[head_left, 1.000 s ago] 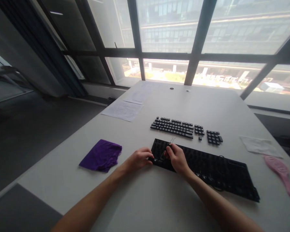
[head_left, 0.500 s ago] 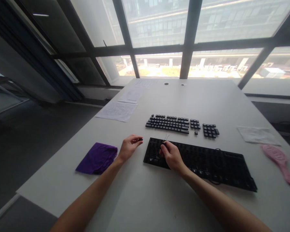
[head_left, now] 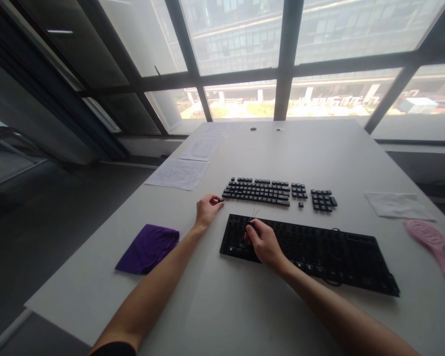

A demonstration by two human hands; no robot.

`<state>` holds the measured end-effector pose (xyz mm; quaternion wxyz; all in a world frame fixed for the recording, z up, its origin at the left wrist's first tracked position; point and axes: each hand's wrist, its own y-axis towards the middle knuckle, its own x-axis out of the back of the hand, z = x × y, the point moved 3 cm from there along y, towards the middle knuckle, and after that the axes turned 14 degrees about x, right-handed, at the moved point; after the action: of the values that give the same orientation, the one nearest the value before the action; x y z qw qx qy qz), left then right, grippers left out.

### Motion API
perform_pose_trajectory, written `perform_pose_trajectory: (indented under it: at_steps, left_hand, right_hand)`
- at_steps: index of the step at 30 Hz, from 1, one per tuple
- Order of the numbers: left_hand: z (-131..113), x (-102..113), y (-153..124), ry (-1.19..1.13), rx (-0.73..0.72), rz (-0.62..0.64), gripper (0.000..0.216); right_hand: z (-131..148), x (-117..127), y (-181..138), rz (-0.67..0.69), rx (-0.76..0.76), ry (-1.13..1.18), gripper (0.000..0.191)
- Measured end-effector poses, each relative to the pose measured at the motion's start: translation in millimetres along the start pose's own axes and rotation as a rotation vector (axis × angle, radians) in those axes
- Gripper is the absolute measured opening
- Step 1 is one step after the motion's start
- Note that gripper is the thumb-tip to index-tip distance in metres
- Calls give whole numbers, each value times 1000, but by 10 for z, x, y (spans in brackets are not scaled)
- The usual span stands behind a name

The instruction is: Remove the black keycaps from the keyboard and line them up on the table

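My left hand [head_left: 208,209] pinches a small black keycap [head_left: 220,200] beside the lower left corner of the keycaps [head_left: 257,190] laid out in keyboard order on the table. Closed around a wire keycap puller [head_left: 254,213], my right hand [head_left: 262,241] is over the left part of the black keyboard [head_left: 326,252]. The puller's thin wire ends stick up past my fingers; its handle is mostly hidden. Most of the keyboard's surface is dark and bare of caps. Navigation caps [head_left: 299,190] and number-pad caps [head_left: 322,200] lie in separate groups to the right.
A folded purple cloth [head_left: 146,248] lies left of my left forearm. Printed papers [head_left: 178,173] are along the table's left edge. At the right are a pale cloth [head_left: 398,205] and a pink hairbrush [head_left: 430,242]. Windows stand behind the white table [head_left: 307,153].
My left hand has moved forward and right with the keycap, up to the laid-out rows. My right hand stays over the keyboard with the puller. The view has shifted slightly.
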<state>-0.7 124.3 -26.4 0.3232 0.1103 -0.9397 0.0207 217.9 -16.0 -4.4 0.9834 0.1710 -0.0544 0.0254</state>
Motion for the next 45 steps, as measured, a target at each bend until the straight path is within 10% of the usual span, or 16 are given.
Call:
perform_pose_trajectory:
  at_steps: [32, 37, 45]
  left_hand:
    - [-50, 24, -28, -258, -17, 68, 33]
    - [-229, 237, -431, -142, -225, 57, 24]
    - [-138, 334, -1324, 97, -568, 462, 39]
  right_hand:
    - [59, 17, -1, 4, 23, 11, 30]
    - [46, 22, -3, -15, 11, 28, 29]
    - [4, 9, 0, -16, 16, 25, 28]
